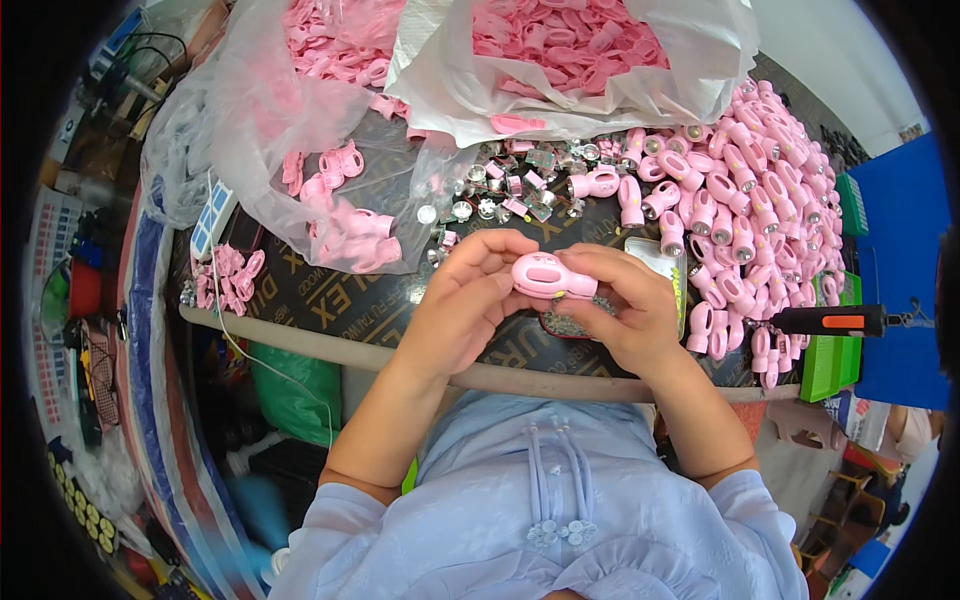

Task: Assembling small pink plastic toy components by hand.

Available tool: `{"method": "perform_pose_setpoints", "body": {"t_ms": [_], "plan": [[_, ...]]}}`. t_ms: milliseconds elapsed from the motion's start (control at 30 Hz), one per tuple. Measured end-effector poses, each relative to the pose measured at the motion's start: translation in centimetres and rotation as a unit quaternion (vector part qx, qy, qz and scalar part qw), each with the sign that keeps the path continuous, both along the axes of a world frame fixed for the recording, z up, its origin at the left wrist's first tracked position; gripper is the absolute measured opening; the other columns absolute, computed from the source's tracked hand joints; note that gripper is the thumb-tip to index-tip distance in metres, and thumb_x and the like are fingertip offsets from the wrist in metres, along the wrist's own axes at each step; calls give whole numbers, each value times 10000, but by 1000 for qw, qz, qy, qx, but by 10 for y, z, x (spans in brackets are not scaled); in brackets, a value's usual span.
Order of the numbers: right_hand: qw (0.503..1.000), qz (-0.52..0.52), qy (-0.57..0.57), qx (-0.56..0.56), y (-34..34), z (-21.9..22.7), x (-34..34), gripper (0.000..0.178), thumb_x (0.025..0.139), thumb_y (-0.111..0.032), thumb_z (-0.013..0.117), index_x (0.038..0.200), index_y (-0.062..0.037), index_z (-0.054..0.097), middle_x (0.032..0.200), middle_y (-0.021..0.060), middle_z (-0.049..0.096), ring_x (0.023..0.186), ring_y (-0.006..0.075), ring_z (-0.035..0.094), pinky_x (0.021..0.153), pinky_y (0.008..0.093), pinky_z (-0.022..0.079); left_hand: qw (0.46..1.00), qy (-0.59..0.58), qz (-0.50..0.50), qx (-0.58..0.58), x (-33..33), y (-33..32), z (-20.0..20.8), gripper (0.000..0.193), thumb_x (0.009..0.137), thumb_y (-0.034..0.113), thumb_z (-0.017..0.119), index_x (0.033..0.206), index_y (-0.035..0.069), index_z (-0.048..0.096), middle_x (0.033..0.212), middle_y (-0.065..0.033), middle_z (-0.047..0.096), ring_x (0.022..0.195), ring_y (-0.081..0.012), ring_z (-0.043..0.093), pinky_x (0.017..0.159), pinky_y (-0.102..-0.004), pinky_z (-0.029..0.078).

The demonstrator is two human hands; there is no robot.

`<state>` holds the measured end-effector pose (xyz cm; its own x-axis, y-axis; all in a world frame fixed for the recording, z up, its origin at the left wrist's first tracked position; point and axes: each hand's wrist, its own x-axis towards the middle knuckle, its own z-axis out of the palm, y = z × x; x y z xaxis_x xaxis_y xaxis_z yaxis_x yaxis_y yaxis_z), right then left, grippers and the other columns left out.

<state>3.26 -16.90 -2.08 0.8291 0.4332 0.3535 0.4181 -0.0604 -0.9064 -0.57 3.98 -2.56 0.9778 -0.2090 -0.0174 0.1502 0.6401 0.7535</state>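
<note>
Between my two hands, just above the table's near edge, is a small pink toy flashlight (545,272) with a slot in its handle. It lies sideways, its wider head toward the right. My left hand (462,300) has its thumb and fingers closed on the handle end. My right hand (632,308) pinches the head end between thumb and fingers. Partly hidden beneath the hands sits a tray (570,325) of small metal pieces. Beyond them lie loose silvery reflector and circuit parts (540,185).
A large heap of pink flashlights (750,200) covers the right side. White sacks (430,60) of pink shells stand at the back. Clear plastic (300,190) with pink parts spreads at left. An electric screwdriver (830,320) hangs at right beside a green tray (835,365).
</note>
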Motion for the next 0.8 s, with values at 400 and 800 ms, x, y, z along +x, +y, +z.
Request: {"method": "perform_pose_setpoints", "body": {"t_ms": [400, 800], "plan": [[998, -42, -41, -20, -22, -1, -3, 398, 752, -26, 818, 1130, -34, 694, 1158, 157, 693, 1021, 244, 698, 813, 315, 586, 993, 50, -77, -67, 17, -24, 3, 273, 906, 33, 492, 1178, 24, 521, 1081, -116, 626, 902, -181, 630, 700, -283, 511], [993, -23, 70, 89, -69, 3, 2, 404, 827, 85, 725, 1218, 39, 636, 1202, 142, 643, 1064, 185, 651, 876, 285, 571, 720, -342, 31, 603, 19, -59, -14, 158, 815, 53, 618, 967, 37, 656, 967, -130, 629, 919, -299, 591, 801, -377, 504]]}}
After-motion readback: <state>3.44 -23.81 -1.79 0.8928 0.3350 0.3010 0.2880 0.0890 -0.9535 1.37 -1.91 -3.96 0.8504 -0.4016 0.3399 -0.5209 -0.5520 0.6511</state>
